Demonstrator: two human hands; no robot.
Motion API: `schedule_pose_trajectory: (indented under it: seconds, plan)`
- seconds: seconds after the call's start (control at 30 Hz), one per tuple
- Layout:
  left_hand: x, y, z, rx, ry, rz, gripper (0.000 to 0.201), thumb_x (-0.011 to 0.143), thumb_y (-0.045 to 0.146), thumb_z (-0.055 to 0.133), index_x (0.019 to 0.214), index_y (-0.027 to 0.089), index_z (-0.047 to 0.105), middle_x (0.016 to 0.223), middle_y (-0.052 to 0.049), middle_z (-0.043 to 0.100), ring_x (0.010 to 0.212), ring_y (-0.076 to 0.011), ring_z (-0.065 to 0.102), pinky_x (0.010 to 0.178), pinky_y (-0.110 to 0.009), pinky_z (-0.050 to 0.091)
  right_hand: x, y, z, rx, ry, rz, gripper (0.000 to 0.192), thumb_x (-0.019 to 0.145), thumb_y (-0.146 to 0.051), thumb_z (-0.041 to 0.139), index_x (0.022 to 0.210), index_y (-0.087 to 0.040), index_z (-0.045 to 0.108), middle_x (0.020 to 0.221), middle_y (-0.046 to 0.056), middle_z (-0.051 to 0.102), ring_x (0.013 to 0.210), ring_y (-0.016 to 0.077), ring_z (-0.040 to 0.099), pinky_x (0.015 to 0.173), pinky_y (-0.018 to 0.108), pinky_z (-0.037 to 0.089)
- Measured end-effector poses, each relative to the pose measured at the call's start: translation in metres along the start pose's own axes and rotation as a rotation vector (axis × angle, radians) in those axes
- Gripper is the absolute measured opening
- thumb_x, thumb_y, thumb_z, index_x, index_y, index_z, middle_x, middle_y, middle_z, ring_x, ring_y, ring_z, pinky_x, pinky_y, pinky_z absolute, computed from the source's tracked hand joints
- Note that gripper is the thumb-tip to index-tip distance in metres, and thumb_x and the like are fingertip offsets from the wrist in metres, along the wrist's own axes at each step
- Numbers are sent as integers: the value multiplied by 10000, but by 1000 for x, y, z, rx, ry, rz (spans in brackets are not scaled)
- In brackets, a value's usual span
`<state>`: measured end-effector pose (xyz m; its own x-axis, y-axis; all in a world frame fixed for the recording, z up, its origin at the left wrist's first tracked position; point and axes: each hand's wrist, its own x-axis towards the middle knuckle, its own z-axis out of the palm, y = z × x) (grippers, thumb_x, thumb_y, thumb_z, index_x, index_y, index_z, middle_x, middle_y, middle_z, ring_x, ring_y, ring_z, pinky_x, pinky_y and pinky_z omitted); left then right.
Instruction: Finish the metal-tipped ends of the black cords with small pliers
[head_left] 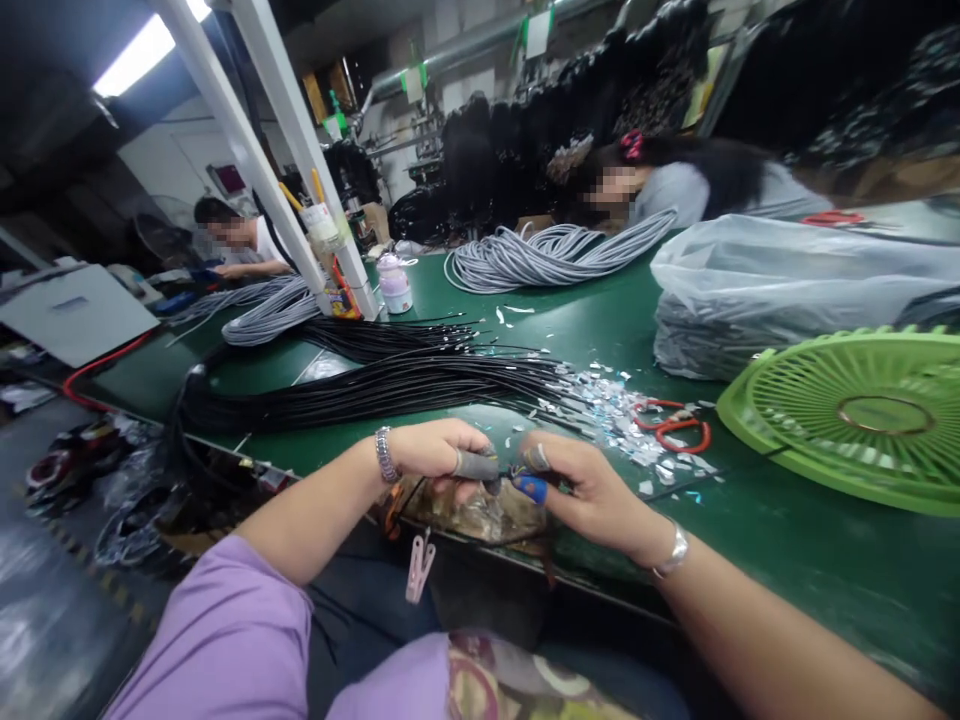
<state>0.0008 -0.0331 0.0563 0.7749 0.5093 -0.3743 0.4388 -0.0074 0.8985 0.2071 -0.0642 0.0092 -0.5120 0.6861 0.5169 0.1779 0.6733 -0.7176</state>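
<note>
Your left hand (435, 450) and right hand (581, 485) pinch one black cable's end (504, 474) between taped fingertips at the surface (787, 560) edge, probably for grip; the cable bundle (360, 390) lies just behind, red cutters (675, 425) near.

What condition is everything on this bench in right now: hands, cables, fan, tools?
left hand: closed, pinching a cable end
right hand: closed on the same cable end
black cables: bundled, lying flat, ends fanned out
grey cables: coiled, lying loose
green fan: lying face up
red-handled pliers: lying unheld among scraps
plastic bag: filled, resting on the table
</note>
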Motion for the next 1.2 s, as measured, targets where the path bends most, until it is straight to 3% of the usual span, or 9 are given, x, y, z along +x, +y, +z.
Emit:
schedule_pose_trajectory:
  seconds: [0.17, 0.27, 0.43, 0.6, 0.73, 0.8, 0.93, 1.03, 1.2]
  plan:
    - [-52, 6, 37, 114, 60, 28, 254, 815, 388, 615, 704, 165, 567, 508, 29, 573, 399, -80, 494, 408, -185, 384, -9, -38, 13, 118, -208, -90, 230, 900, -360, 505, 759, -229, 630, 676, 41, 584, 619, 166, 499, 605, 291, 402]
    - [-77, -2, 61, 365, 134, 134, 174, 845, 301, 557, 735, 170, 589, 596, -6, 634, 544, -110, 597, 524, -192, 443, -18, -52, 27, 230, -361, -64, 235, 896, -366, 525, 762, -213, 641, 676, 35, 599, 640, 159, 515, 635, 279, 415]
    - [-103, -27, 99, 928, 314, 239, 131, 806, 233, 543, 686, 202, 587, 671, -15, 664, 661, -132, 608, 587, -227, 400, -36, -52, 60, 539, -548, 195, 307, 814, -445, 629, 676, -171, 626, 651, 6, 560, 614, 130, 492, 593, 248, 401]
    - [-113, -55, 126, 1155, 372, 317, 69, 735, 178, 536, 681, 212, 562, 633, -3, 629, 628, -140, 580, 527, -273, 348, -53, -47, 90, 808, -719, 562, 357, 691, -501, 713, 682, -155, 629, 564, -44, 477, 501, 83, 372, 464, 215, 316]
    - [-118, -79, 134, 1281, 470, 358, 104, 684, 138, 521, 727, 217, 573, 606, 0, 589, 597, -147, 551, 501, -282, 333, -62, -45, 102, 725, -580, 584, 303, 672, -437, 735, 624, -164, 613, 591, -33, 516, 542, 92, 400, 496, 219, 342]
    - [-120, -93, 135, 1323, 598, 371, 123, 685, 127, 500, 736, 206, 580, 598, -7, 580, 578, -146, 537, 507, -280, 344, -67, -40, 107, 653, -409, 622, 317, 649, -454, 750, 621, -169, 613, 602, -24, 538, 546, 96, 416, 501, 225, 355]
    - [-123, -122, 136, 1266, 967, 370, 168, 748, 131, 443, 749, 194, 599, 671, -31, 632, 581, -129, 538, 546, -267, 389, -77, -26, 119, 723, -142, 860, 480, 654, -655, 658, 662, -180, 592, 527, -45, 470, 422, 61, 276, 390, 207, 214]
    - [-120, -137, 139, 1216, 1196, 417, 175, 757, 136, 450, 751, 195, 615, 691, -40, 655, 590, -120, 559, 567, -256, 416, -75, -21, 129, 826, -160, 926, 557, 675, -727, 586, 687, -171, 609, 457, -68, 377, 405, 62, 242, 385, 204, 187]
    - [-109, -147, 142, 1184, 1343, 480, 178, 738, 125, 470, 804, 182, 625, 665, -36, 656, 564, -126, 568, 544, -255, 421, -57, -27, 141, 925, -228, 948, 562, 647, -728, 615, 691, -168, 603, 445, -77, 357, 397, 60, 245, 384, 211, 199]
